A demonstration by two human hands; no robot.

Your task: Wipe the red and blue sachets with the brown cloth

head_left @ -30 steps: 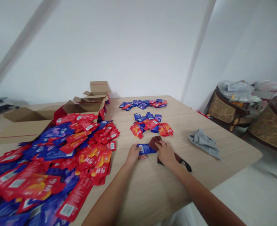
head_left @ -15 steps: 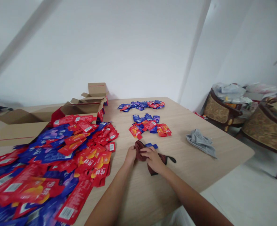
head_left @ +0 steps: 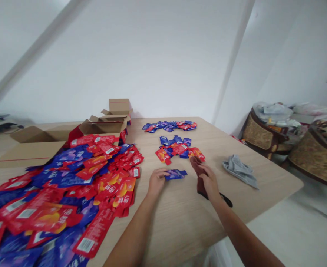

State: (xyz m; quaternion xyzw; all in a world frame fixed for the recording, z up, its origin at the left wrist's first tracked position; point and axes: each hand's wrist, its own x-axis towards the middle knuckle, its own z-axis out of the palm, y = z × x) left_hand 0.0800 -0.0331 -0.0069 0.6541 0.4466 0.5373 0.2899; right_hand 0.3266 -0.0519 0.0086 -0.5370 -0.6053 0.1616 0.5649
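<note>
My left hand [head_left: 157,181] is closed at the left end of a blue packet [head_left: 175,174], fingers pinched on its edge just above or on the table. My right hand [head_left: 209,181] grips a brown cloth pouch [head_left: 201,188] with a black strap [head_left: 227,200] trailing to the right. The pouch is partly covered by the fingers. Beyond both hands lies a cluster of red and blue packets [head_left: 177,147]. A crumpled grey cloth [head_left: 239,170] rests to the right of my right hand.
A large heap of red and blue packets [head_left: 96,185] spreads over the table's left side. Open cardboard boxes [head_left: 27,154] stand behind it. Another row of packets [head_left: 169,126] lies near the wall. Patterned chairs [head_left: 259,135] loaded with bags stand at the right.
My hands have come apart. The right hand has carried the brown pouch to the right, away from the left hand. My left hand has taken hold of the blue packet.
</note>
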